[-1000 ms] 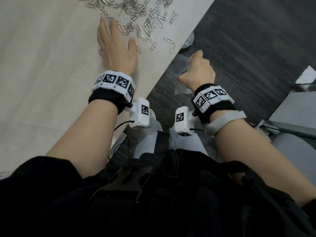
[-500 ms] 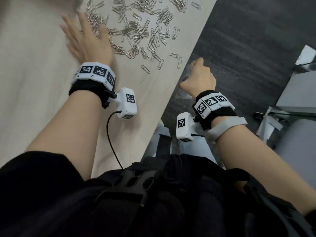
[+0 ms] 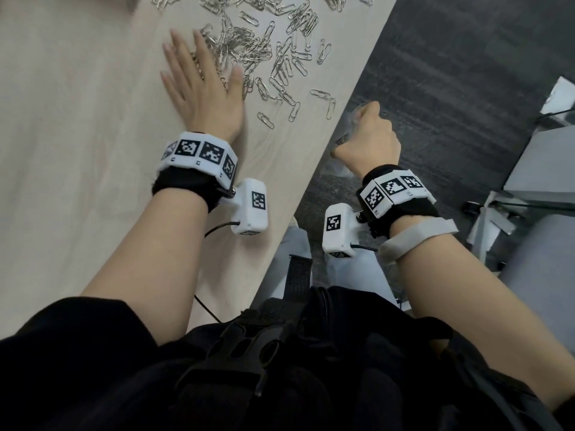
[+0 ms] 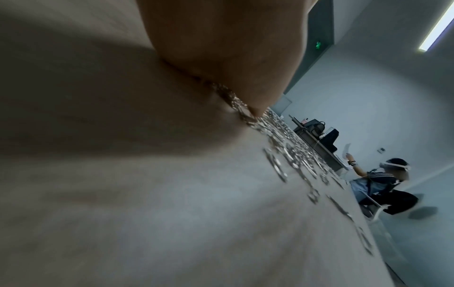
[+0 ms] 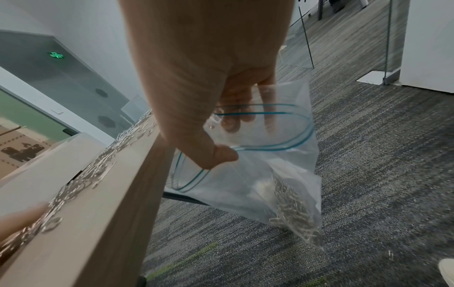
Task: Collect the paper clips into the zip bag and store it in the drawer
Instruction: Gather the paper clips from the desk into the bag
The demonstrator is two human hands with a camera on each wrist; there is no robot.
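Several silver paper clips (image 3: 270, 54) lie scattered on the light wooden table (image 3: 77, 119), reaching close to its right edge. My left hand (image 3: 199, 85) lies flat on the table with straight fingers, touching the left side of the pile. My right hand (image 3: 367, 138) is beside the table's edge, below its top, and pinches the rim of a clear zip bag (image 5: 260, 167) with a blue seal. The bag's mouth is held wide, and a heap of clips (image 5: 292, 211) sits in its lower corner. In the left wrist view the clips (image 4: 290, 153) show blurred past my palm.
Dark grey carpet (image 3: 451, 73) lies right of the table. Grey furniture (image 3: 541, 169) stands at the far right. Another person (image 4: 383, 186) sits across the room. Glass partitions (image 5: 393, 38) stand beyond the bag.
My left hand drew back to the left, off the pile, then came back to the pile's left side with fingers spread flat. The right hand kept the bag at the table's edge.
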